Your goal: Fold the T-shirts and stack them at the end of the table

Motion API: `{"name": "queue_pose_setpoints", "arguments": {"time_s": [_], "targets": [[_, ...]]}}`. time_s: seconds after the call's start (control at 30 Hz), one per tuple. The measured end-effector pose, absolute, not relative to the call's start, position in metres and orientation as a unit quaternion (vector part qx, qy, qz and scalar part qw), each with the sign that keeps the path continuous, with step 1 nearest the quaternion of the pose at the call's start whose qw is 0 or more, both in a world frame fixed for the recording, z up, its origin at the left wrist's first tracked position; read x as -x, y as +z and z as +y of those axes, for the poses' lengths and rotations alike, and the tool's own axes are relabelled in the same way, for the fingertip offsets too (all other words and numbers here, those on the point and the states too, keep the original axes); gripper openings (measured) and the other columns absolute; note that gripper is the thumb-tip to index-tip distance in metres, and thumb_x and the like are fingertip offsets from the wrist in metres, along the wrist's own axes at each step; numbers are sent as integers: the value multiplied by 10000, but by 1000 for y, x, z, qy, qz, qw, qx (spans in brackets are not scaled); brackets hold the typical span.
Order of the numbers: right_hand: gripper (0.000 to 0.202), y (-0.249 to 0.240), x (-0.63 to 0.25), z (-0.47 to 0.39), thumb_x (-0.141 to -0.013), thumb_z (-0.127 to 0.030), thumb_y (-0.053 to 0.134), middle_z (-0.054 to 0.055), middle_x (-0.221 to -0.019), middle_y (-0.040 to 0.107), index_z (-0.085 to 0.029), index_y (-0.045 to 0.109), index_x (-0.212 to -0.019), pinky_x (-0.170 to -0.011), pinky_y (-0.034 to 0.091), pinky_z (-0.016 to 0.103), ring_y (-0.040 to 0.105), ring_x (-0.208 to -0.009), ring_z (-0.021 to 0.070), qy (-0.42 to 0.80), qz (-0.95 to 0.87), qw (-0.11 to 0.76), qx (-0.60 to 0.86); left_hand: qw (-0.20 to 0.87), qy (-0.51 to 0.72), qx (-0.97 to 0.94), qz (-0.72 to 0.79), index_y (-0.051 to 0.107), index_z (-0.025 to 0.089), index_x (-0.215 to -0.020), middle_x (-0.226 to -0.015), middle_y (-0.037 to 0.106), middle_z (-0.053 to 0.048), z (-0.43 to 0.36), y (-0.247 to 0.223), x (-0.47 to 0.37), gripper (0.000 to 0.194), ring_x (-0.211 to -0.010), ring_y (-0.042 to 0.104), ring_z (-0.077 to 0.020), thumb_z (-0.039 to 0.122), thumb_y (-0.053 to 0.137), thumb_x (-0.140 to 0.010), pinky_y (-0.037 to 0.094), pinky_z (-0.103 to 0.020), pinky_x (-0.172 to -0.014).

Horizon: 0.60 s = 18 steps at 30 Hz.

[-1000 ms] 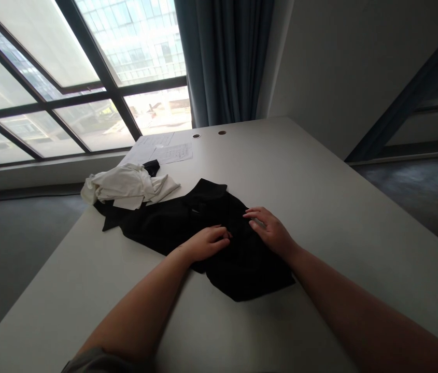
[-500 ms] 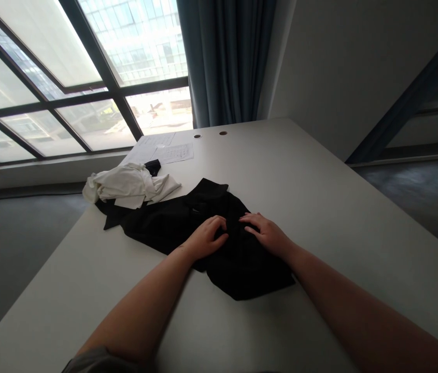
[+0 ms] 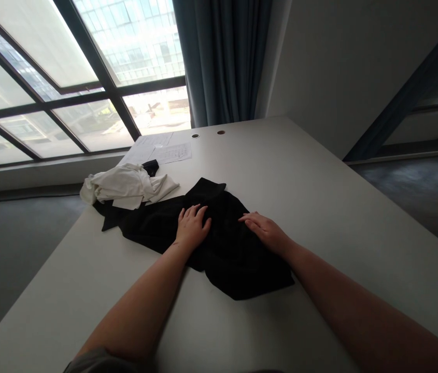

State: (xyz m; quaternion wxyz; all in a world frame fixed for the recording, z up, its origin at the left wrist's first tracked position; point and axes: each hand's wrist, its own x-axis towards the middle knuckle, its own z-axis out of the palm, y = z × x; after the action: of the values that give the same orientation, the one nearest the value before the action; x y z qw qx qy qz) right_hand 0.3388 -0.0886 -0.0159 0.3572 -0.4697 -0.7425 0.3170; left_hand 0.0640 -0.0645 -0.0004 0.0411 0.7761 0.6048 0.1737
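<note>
A black garment [image 3: 238,264], loosely spread with some folds, lies across the white table [image 3: 320,207]. My left hand [image 3: 193,225] rests on its middle, fingers spread and palm down. On the garment's right side lies my right hand [image 3: 267,230], its fingers stretched out close together over the fabric near the edge. Neither hand visibly grips the cloth. The dark fabric hides most of its own folds, and what kind of garment it is cannot be made out.
Beyond the garment's left end sits a crumpled white garment [image 3: 125,184], partly over black cloth. A small black item [image 3: 151,167] is behind it. Printed papers [image 3: 170,154] lie farther back, near two cable holes [image 3: 221,132]. A blue curtain [image 3: 222,62] hangs behind the table.
My left hand has moved left and slightly away from me over the garment, its fingers now more spread. My right hand stays in almost the same place, fingers closer together.
</note>
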Motion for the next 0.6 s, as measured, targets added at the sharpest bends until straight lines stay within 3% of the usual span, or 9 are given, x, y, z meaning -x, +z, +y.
{"name": "queue_pose_setpoints", "arguments": {"time_s": [0.23, 0.37, 0.6], "targets": [[358, -5, -340, -92, -1009, -468, 461, 58, -1125, 759, -261, 742, -1090, -1183, 380, 495, 687, -1104, 258, 316, -741, 358, 472, 71, 191, -784, 586, 638, 264, -1206, -1364, 656, -59, -64, 2, -62, 247, -1307, 569, -252, 281, 571, -968, 237, -502, -1231], [377, 1, -342, -97, -1010, -496, 463, 50, -1122, 762, -257, 739, -1103, -1101, 455, 456, 689, -1104, 271, 351, -743, 351, 449, 79, 188, -797, 569, 640, 259, -1145, -1313, 674, -53, -63, 5, -60, 186, -1250, 598, -252, 298, 574, -976, 253, -487, -1215], [457, 8, -342, -104, -1016, -571, 452, 56, -1060, 777, -228, 750, -1068, -920, 525, 379, 717, -1006, 268, 387, -742, 362, 412, 67, 146, -826, 540, 630, 239, -1089, -1171, 689, -47, -61, 9, -58, 155, -1121, 618, -247, 296, 506, -1017, 388, -439, -1083]]}}
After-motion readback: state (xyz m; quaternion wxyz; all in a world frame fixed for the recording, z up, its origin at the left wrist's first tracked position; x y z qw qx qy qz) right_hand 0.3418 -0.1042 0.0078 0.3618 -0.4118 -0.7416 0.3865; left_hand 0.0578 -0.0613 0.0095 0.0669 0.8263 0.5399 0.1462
